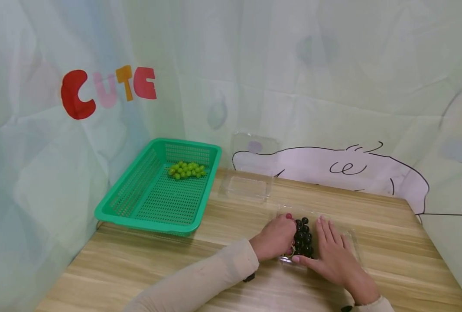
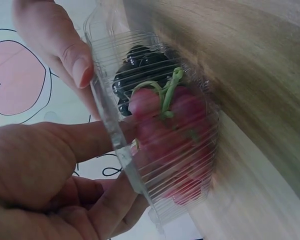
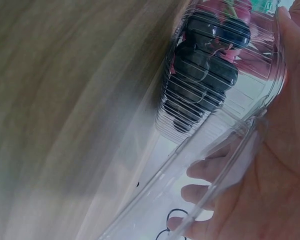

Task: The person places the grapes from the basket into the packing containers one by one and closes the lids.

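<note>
A clear plastic clamshell box (image 1: 287, 260) lies on the wooden table, its lid folded out to the right. Inside, a bunch of black grapes (image 1: 305, 238) sits beside a bunch of red grapes (image 2: 190, 107) with a green stem. My left hand (image 1: 277, 237) reaches over the near wall, its thumb and fingers curled about the red grapes, which it mostly hides in the head view. On the box's right side, my right hand (image 1: 335, 259) lies with straight, spread fingers over the lid and its thumb at the near rim.
A green mesh basket (image 1: 145, 222) stands at the left, holding a bunch of green grapes (image 1: 187, 170). Behind the work, another clear box (image 1: 246, 187) is open, its lid upright against the printed curtain (image 1: 332, 86). Curtains close off the left, back and right sides.
</note>
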Demonstrator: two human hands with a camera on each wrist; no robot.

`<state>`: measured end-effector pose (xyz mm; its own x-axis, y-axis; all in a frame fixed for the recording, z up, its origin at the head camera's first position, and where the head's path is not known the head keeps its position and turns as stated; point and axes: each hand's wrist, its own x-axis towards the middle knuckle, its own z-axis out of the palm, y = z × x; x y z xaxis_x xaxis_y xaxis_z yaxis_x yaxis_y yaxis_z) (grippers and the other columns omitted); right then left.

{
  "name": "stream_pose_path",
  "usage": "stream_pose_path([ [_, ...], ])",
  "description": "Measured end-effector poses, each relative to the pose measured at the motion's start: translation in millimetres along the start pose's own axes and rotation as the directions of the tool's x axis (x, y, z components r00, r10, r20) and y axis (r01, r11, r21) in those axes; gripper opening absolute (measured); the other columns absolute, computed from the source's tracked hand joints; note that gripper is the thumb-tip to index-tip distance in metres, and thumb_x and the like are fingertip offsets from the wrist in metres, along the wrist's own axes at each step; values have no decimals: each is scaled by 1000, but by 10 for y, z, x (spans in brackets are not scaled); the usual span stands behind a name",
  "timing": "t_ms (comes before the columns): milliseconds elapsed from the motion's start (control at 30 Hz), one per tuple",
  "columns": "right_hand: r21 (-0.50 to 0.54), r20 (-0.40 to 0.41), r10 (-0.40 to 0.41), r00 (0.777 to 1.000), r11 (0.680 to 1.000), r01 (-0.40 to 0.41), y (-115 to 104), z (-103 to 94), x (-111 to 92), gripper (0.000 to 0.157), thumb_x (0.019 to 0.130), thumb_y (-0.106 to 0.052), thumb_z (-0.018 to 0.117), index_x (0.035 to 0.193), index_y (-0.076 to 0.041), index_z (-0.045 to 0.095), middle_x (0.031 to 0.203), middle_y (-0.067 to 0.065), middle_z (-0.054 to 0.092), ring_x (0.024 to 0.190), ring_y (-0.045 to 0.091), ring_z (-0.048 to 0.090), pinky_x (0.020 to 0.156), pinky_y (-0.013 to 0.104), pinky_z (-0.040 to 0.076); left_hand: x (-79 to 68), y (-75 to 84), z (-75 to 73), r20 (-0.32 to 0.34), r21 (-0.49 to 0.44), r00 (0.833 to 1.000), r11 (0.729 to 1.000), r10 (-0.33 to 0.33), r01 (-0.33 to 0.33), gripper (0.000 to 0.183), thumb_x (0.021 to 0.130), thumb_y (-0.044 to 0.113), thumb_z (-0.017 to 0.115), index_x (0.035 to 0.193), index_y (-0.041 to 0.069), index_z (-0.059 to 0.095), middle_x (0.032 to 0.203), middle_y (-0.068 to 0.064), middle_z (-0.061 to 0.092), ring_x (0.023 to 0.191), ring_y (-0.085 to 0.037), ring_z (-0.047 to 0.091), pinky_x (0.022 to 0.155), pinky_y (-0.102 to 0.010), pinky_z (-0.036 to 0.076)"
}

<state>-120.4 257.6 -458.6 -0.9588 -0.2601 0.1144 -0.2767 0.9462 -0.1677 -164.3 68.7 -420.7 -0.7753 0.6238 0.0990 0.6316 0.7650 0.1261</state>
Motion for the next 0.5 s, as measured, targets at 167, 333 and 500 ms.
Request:
stream_pose_path([
  [167,-1,16,1,1000,1000,-1,-14,-14,1,121,83,-78,60,157,9,19,164,28,19,149,50,21,109,74,27,-3,6,9,12,24,1000,1000,-10,10,19,79,21,89,82,13,72,81,3,64,75,-10,57,62,-22,52],
  [333,-18,15,-6,1000,1000,6,-12,-25,10,121,83,-78,60,156,10,20,164,29,19,149,50,22,110,74,28,15,-17,16,16,27,1000,999,19,-20,16,81,21,87,82,14,72,83,4,65,76,-10,58,63,-22,53],
  [500,-11,21,2,1000,1000,-2,6,-14,5,121,83,-79,59,157,9,20,164,29,18,150,50,20,111,73,26,42,-72,24,40,-79,999,997,24,-21,20,85,10,78,71,16,65,76,6,62,69,-7,53,60,-22,49],
])
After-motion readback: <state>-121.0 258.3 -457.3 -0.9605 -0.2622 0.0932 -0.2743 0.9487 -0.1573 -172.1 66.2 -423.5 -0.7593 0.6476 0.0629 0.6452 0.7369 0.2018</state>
